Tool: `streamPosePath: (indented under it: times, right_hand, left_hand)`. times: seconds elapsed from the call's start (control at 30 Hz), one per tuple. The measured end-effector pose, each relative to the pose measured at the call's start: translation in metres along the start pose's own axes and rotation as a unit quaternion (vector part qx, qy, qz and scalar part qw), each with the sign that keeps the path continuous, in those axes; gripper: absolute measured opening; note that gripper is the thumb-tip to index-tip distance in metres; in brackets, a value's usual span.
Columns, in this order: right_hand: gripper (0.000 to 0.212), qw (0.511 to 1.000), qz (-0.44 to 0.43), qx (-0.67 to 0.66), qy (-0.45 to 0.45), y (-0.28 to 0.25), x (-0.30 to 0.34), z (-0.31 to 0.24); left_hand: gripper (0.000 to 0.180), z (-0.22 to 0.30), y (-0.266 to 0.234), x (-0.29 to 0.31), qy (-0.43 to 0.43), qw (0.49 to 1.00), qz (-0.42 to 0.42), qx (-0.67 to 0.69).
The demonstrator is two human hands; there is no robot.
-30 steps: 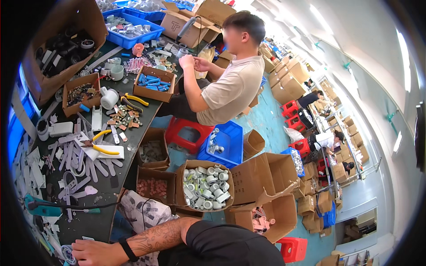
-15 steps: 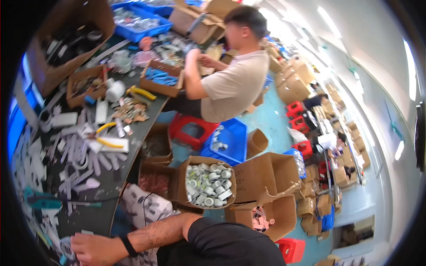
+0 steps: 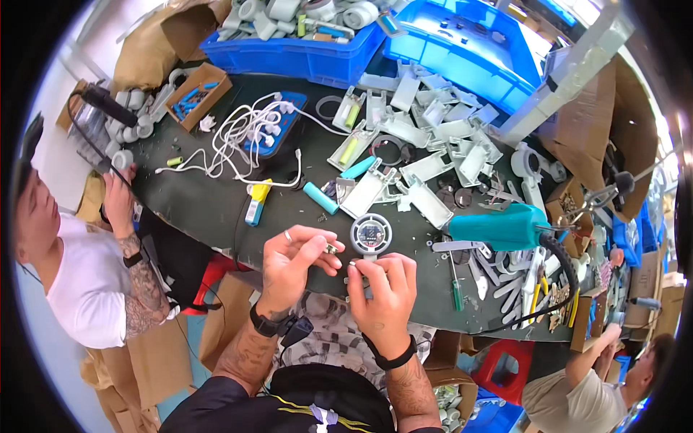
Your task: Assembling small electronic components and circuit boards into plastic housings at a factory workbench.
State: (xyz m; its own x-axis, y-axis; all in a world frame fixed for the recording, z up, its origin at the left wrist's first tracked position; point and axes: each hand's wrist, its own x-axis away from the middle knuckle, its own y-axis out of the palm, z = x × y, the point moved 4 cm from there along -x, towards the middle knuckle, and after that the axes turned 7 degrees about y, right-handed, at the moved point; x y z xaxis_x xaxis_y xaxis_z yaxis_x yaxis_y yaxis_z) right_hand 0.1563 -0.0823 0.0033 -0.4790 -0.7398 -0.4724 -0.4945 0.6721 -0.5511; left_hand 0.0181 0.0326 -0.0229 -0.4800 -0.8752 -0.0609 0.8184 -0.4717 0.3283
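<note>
The round white part lies at the table's near edge, just beyond the right hand, whose curled fingertips touch its lower rim. The left hand pinches a tiny piece beside it. A teal power tool lies rightward; 2 blue bins line the far edge.

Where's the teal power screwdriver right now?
In the head view, the teal power screwdriver lies on the dark workbench, right of centre, just right of the round white part and the right hand.
</note>
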Motion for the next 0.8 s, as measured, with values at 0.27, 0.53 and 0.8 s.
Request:
streamPosePath:
  times: [0.27,0.53,0.8]
  right_hand:
    - [0.017,1.000,0.002,0.003,0.000,0.001,0.001,0.005]
    - [0.020,1.000,0.009,0.022,-0.003,-0.012,0.001,0.007]
    - [0.052,0.994,0.037,-0.087,-0.061,-0.014,0.006,-0.003]
  left_hand:
    - [0.027,-0.002,0.001,-0.003,-0.011,0.999,0.000,0.050]
    - [0.027,-0.009,0.019,-0.004,-0.013,0.999,-0.025,0.026]
    - [0.040,-0.001,0.003,0.015,0.120,0.977,-0.132,-0.118]
